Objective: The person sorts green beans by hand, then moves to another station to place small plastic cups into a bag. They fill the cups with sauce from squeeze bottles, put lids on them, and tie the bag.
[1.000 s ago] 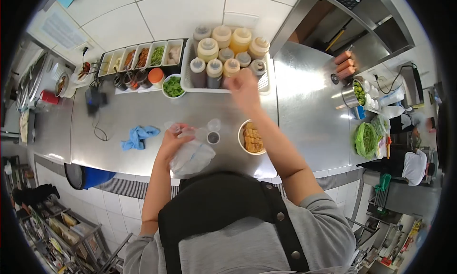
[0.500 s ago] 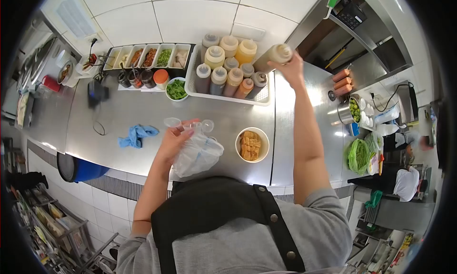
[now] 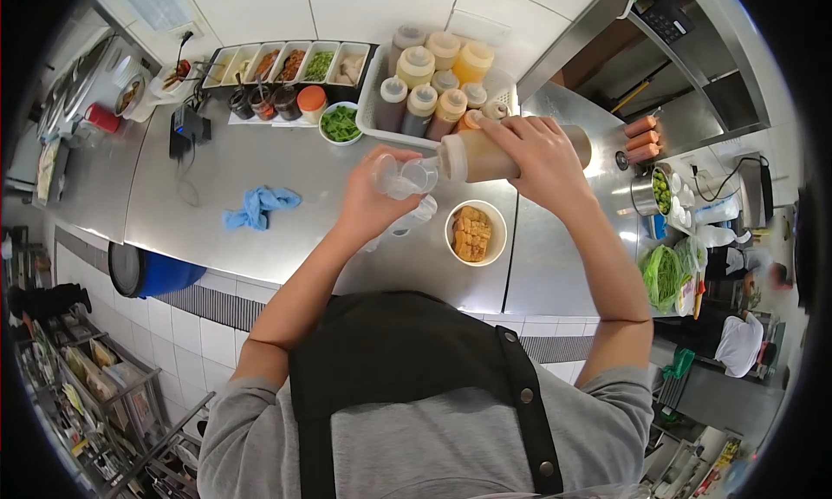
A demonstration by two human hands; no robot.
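My left hand (image 3: 366, 197) is closed around a small clear plastic cup (image 3: 418, 177). Its open mouth faces right, towards the bottle. My right hand (image 3: 548, 159) grips a squeeze bottle (image 3: 482, 157) of brownish liquid, tipped on its side with the pale cap end right at the cup's mouth. Under the left hand shows more clear plastic (image 3: 422, 211), partly hidden by the fingers. Just below the bottle, a white round bowl (image 3: 500, 225) on the steel counter holds golden-brown food pieces (image 3: 471, 234).
A white basket (image 3: 368, 117) of several squeeze bottles stands against the wall. Left of it are a topping tray (image 3: 338, 90), sauce jars (image 3: 286, 104) and a bowl of chopped greens (image 3: 341, 124). A blue cloth (image 3: 260, 208) lies on the counter (image 3: 208, 247). Two people are at far right.
My right hand has brought the squeeze bottle from beside the basket to the left and tipped it over. My left hand has risen towards it with a cup; the plastic bag no longer shows clearly.
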